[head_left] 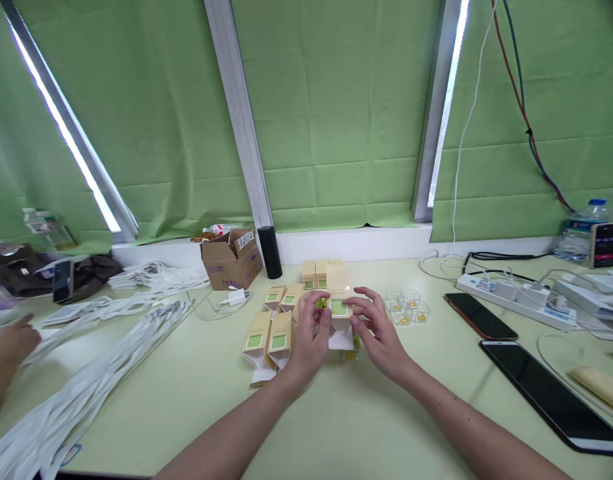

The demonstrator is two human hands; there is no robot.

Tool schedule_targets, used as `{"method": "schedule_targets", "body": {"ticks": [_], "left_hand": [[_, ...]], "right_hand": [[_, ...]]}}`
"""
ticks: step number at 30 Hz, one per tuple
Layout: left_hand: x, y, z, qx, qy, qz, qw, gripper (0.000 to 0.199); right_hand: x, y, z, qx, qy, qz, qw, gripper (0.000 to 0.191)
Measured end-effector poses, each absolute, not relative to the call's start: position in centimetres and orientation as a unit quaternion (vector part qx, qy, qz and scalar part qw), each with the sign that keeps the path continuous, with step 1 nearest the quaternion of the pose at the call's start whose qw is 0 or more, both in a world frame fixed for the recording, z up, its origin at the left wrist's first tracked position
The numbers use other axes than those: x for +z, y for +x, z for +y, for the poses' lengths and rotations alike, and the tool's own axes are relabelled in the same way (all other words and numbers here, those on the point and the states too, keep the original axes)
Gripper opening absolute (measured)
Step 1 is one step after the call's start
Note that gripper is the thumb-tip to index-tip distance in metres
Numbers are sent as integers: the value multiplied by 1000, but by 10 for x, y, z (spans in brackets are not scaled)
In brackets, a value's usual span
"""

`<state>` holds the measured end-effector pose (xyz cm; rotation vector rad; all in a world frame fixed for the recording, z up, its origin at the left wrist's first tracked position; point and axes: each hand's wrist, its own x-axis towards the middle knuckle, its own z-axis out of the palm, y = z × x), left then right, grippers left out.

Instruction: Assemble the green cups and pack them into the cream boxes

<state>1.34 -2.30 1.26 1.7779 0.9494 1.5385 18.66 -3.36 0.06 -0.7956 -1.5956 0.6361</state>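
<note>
Tan box (339, 308) sits between both hands at the tabletop (331, 433), upper flap raised. Left hand (309, 343) pinches a small green item (320, 303); right hand (385, 339) curves at the box's edge, grip indeterminable. Clear cups (404, 317) contain yellow pieces.

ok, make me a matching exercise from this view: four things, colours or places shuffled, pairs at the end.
Things
1. Small box between the left hand and right hand
2. Cups
3. Upright cylinder
4. Power strip

Colours and places
A. Black, just right of the cardboard box
B. Clear, with yellow bits inside
C. White, near the right end of the table
D. Tan, with a green square on it

Pairs: 1-D, 2-B, 3-A, 4-C
</note>
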Motion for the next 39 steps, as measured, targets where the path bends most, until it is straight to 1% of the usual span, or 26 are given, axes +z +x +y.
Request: {"method": "schedule_targets", "body": {"ticks": [2, 5, 8, 11, 16, 23, 31, 39], "left_hand": [[12, 12, -24, 588, 675, 342, 284, 36], [12, 8, -25, 574, 691, 313, 309, 39], [10, 5, -26, 552, 708, 294, 328, 47], [9, 5, -24, 552, 713, 292, 317, 53], [9, 9, -22, 571, 689, 309, 322, 48], [8, 12, -19, 606, 649, 319, 332, 37], [8, 13, -20, 598, 644, 328, 346, 39], [11, 12, -23, 592, 657, 302, 355, 43]], "right_hand": [[2, 188, -33, 282, -344, -676, 587, 31], [3, 189, -32, 313, -334, -656, 600, 31], [4, 192, -31, 349, -307, -640, 612, 30], [3, 196, -30, 376, -277, -632, 618, 33], [0, 197, -28, 405, -248, -629, 616, 38], [-1, 195, -27, 433, -250, -614, 611, 38], [1, 194, -25, 442, -260, -603, 611, 42], [1, 193, -22, 445, -269, -584, 623, 41]]}}
